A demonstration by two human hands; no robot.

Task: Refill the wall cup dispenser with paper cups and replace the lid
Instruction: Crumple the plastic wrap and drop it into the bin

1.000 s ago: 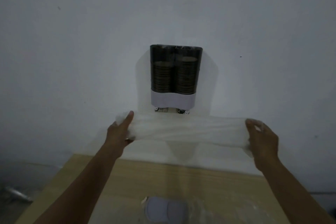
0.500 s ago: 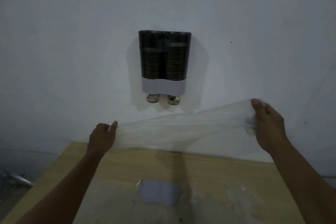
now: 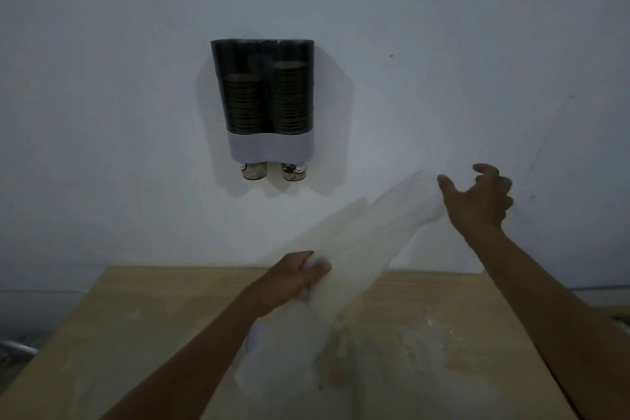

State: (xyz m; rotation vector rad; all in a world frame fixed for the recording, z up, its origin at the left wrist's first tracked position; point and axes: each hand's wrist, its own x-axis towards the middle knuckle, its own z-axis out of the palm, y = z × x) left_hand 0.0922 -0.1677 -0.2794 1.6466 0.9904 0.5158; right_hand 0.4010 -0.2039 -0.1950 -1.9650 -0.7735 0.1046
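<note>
Left hand (image 3: 293,278) fingers grip plastic bag (image 3: 361,249) low over table (image 3: 143,334); right hand (image 3: 477,201) fingers spread wide at bag's top; dispenser (image 3: 264,102) on wall, w/ cups (image 3: 289,97) inside.

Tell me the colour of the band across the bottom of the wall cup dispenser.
Pale lavender-grey band, plain, below the dark tubes; head view.

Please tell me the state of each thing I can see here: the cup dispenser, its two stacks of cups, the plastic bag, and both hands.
Cup dispenser: on the wall, top open, no lid on it.
Left cup stack: lower than the other.
Right cup stack: higher, not reaching the top.
Plastic bag: looks empty, stretched slantwise, blurred.
Left hand: closed on the bag's lower part.
Right hand: fingers spread at the bag's upper end.
</note>
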